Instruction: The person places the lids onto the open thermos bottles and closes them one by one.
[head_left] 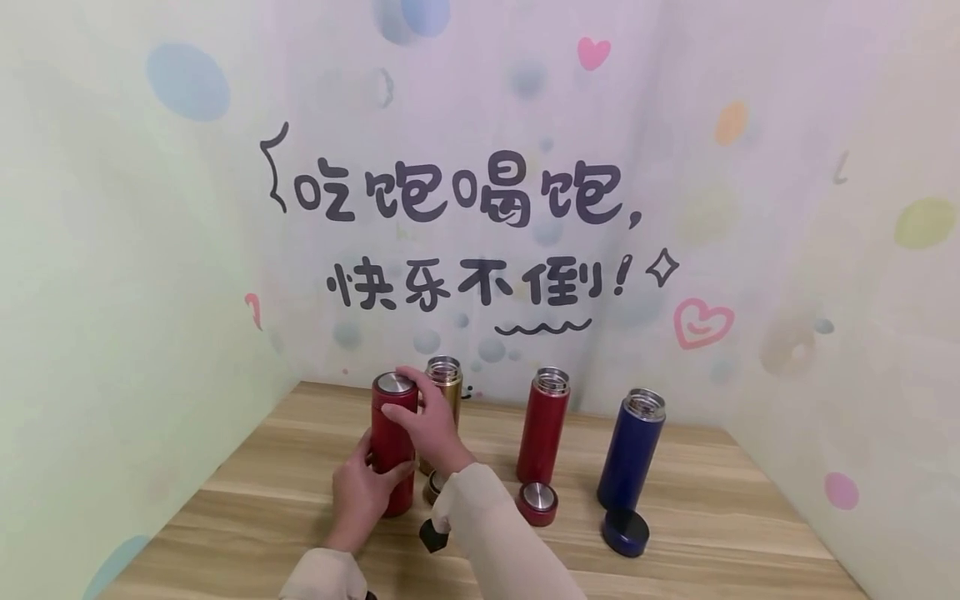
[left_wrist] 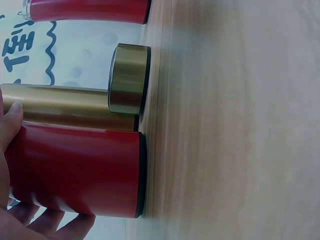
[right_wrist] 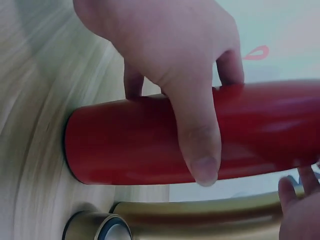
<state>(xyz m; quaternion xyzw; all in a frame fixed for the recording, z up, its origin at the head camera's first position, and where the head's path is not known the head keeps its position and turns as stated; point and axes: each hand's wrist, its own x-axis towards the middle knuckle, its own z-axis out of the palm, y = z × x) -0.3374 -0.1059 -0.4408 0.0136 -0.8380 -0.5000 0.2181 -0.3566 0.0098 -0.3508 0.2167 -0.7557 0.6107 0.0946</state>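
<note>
A red thermos bottle (head_left: 388,437) with a steel-topped lid (head_left: 394,382) stands upright at the left of the table. My left hand (head_left: 360,496) grips its lower body, thumb on one side and fingers round the other, as the right wrist view also shows. Up at the lid, my right hand (head_left: 435,425) holds it between thumb and fingers. Close behind stands an uncapped gold bottle (head_left: 452,400), partly hidden by the right hand. Its gold lid (left_wrist: 129,79) lies on the table in front of it.
Further right, a second red bottle (head_left: 543,433) stands uncapped, its red lid (head_left: 538,504) in front. Beyond it is an uncapped blue bottle (head_left: 630,454) with a blue lid (head_left: 626,533) before it. A printed backdrop (head_left: 480,108) rises behind the wooden table (head_left: 247,500).
</note>
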